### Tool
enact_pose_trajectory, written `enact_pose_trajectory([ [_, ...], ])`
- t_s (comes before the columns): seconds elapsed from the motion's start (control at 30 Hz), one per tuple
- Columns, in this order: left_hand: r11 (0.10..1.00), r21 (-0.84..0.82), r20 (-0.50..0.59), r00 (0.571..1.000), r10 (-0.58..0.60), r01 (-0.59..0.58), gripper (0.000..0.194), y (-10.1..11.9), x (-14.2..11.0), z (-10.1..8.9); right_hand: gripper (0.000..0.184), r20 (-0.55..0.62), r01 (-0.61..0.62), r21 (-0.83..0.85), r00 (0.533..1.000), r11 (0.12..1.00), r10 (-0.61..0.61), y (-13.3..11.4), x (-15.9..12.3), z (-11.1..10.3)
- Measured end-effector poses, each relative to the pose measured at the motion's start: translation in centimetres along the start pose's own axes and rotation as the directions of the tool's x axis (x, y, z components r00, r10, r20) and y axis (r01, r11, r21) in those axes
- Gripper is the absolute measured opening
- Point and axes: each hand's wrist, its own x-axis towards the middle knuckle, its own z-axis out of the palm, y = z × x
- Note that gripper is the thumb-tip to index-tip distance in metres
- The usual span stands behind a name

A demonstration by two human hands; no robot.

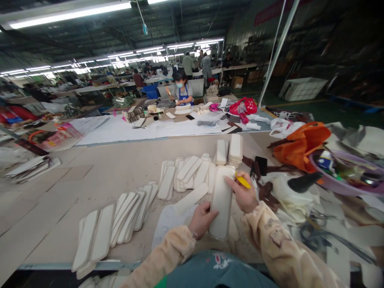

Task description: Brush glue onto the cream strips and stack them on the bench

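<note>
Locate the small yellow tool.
Head view, centre-right: the small yellow tool sits in the right hand, beside the upper end of the long cream padded strip that the left hand supports.

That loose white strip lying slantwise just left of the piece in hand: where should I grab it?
Probably by the near end of the loose strip, coming from below-left with the left hand. It lies flat and slanted on the table, its lower end closest to that hand; its far end nears the overlapping strips.
</note>
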Motion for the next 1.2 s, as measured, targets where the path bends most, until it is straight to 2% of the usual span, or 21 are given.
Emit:
enact_pose_trajectory([
  [0.13,0.998,-0.058,0.000,1.000,-0.008,0.008,0.049,-0.2,0.1,0.0,0.046,-0.025,0.026,-0.012,0.999,1.000,-0.026,0.2,0.5,0.1],
  [0.23,0.986,-0.162,0.008,1.000,-0.029,0.030,0.050,0.1,-0.2,0.2,0.047,-0.038,0.024,-0.011,0.999,1.000,-0.025,0.1,0.7,0.3],
  [0.4,0.921,-0.364,0.101,0.989,-0.107,0.137,0.045,0.9,-0.6,0.4,0.050,-0.076,0.071,0.013,0.995,0.997,-0.070,0.6,1.7,0.7],
  [0.5,0.912,-0.362,0.142,0.979,-0.149,0.192,0.044,0.5,-0.6,0.2,0.049,-0.088,0.075,0.017,0.993,0.997,-0.073,1.3,2.4,0.8],
  [0.6,0.924,-0.309,0.137,0.972,-0.189,0.224,0.048,-0.3,-0.5,0.0,0.050,-0.101,0.046,0.031,0.994,0.998,-0.042,1.8,2.8,0.8],
  [0.77,0.934,-0.296,0.128,0.977,-0.169,0.201,0.048,-1.0,-0.5,-0.1,0.051,-0.077,-0.001,0.022,0.997,1.000,0.003,2.1,2.8,0.8],
  [1.0,0.931,-0.320,0.101,0.984,-0.149,0.174,0.052,-0.5,-0.8,-0.2,0.050,-0.021,-0.002,0.016,1.000,1.000,0.003,1.6,1.9,1.1],
  [1.1,0.924,-0.361,0.050,0.992,-0.117,0.127,0.057,0.1,-0.8,-0.2,0.048,0.012,0.038,0.035,0.999,0.999,-0.039,0.9,1.2,1.9],
  [1.2,0.929,-0.366,-0.046,0.996,-0.073,0.051,0.056,0.6,-0.7,-0.1,0.046,0.050,0.066,0.025,0.997,0.998,-0.067,0.5,0.5,2.7],
])
